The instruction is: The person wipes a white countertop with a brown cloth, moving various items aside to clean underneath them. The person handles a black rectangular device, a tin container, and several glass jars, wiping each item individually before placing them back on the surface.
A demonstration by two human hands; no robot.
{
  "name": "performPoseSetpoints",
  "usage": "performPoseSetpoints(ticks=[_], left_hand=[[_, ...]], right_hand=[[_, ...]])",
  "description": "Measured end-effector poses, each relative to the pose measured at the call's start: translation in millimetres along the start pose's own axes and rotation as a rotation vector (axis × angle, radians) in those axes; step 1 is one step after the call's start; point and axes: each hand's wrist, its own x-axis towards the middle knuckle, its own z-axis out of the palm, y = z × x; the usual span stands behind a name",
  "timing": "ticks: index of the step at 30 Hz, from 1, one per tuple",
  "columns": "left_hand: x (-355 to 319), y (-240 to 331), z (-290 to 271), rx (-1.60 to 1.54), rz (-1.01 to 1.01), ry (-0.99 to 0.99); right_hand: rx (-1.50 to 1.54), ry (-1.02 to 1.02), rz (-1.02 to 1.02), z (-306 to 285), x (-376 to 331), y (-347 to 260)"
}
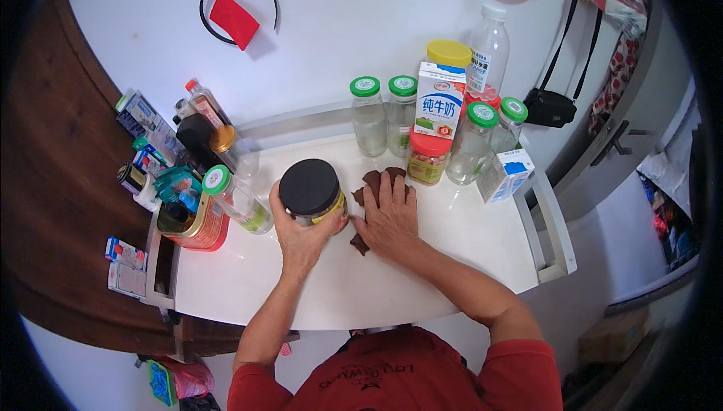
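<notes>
Scanning from the left, I saw my left hand point(300, 236) wrapped around a black-lidded jar point(311, 191) standing mid-table point(339, 290); just right, my right hand point(389, 215) lay flat, fingers spread, pressing a brown cloth point(371, 182).

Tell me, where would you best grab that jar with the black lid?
Probably around the glass body just under the black lid, coming from the left side, as the left hand does now. The jar with the black lid stands upright and round; the right hand on the brown cloth crowds its other side.
</notes>
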Motion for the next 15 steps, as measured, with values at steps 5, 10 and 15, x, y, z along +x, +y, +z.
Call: performPoseSetpoints(ticks=[5,10,15], left_hand=[[-10,3,-9,-0.157,-0.108,-0.008],[-14,-10,-16,-0.196,-0.103,-0.042],[-16,-3,-16,-0.248,-0.151,-0.014]], right_hand=[[-0.062,0.072,-0.020,22,24,-4],[-0.073,0.080,0.021,36,49,-9],[-0.064,-0.001,-0.216,35,54,0]])
